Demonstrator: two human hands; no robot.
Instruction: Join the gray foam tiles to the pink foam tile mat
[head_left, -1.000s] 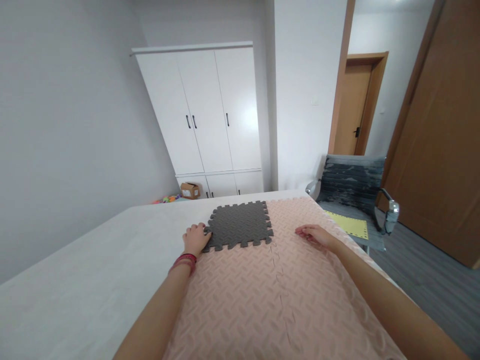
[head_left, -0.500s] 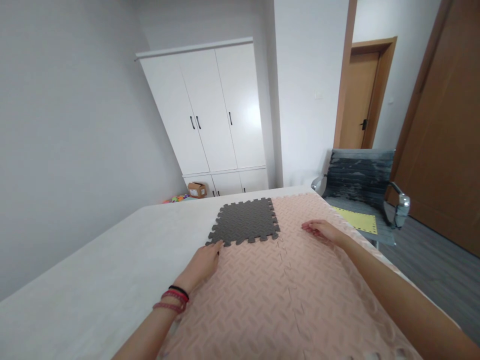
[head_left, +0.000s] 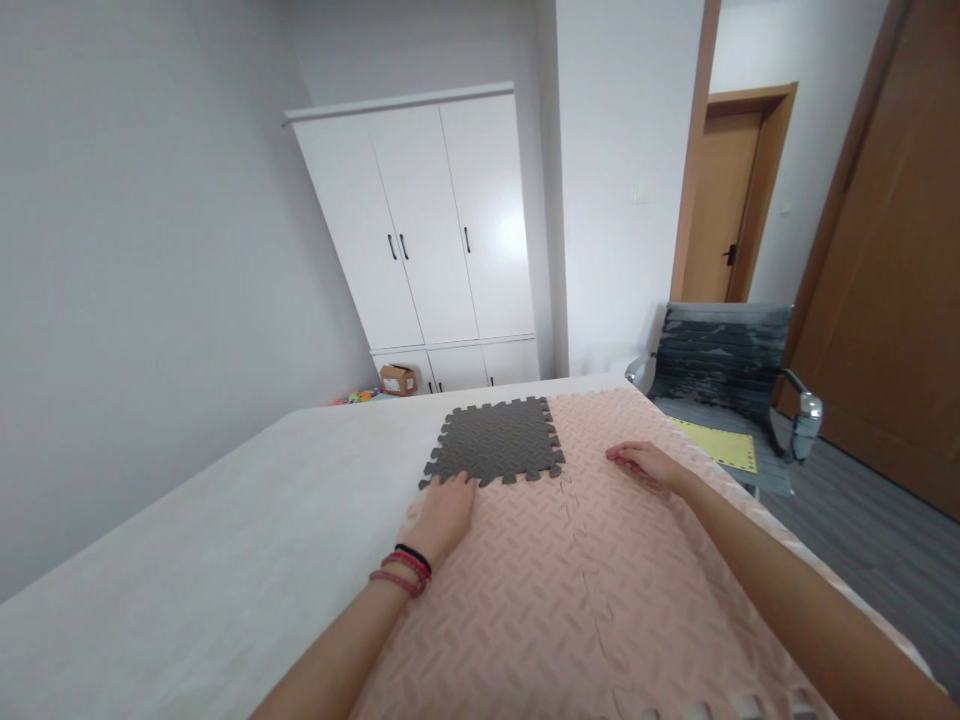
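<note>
Left hand [head_left: 442,512] is lying flat, open, at the one grey mat's [head_left: 496,440] near edge; right hand [head_left: 646,464] is resting open on pink mats [head_left: 570,580]; bare tabletop [head_left: 225,540] lies leftward.

head cam | forward-down over table [head_left: 187,560] | close above arms | single view

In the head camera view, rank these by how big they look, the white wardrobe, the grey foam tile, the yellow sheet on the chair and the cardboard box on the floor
1. white wardrobe
2. grey foam tile
3. yellow sheet
4. cardboard box

The wardrobe and box stand farther from the camera, so their true sizes are larger than they appear.
</note>
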